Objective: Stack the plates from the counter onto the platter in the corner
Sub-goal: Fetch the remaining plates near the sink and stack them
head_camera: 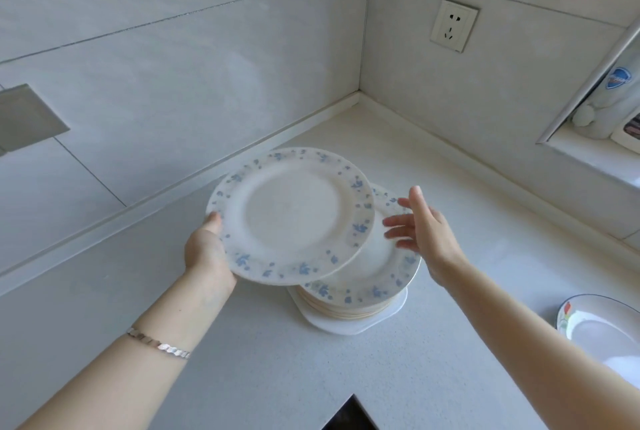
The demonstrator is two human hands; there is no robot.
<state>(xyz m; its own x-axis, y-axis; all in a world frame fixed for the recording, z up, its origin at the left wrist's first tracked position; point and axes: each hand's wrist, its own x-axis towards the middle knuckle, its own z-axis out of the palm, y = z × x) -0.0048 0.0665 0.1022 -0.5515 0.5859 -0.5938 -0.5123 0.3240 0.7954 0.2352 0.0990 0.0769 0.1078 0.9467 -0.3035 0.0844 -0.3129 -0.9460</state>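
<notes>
White counter [242, 360], tiled corner. Left hand [207, 253] is pinching a plate [294, 215] by its near rim, carrying it tilted over the stack [363, 287] on the platter [346, 325]. Right hand [422, 229] is hovering spread beside the stack, empty, apparently guiding.

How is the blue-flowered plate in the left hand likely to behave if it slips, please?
The plate looks like rigid glazed ceramic, so it would probably chip or break, not bend. Its glossy rim seems slippery, and the left hand pinches only one edge, so it may tilt. Hovering off-centre over the stack, it could knock those plates.
</notes>
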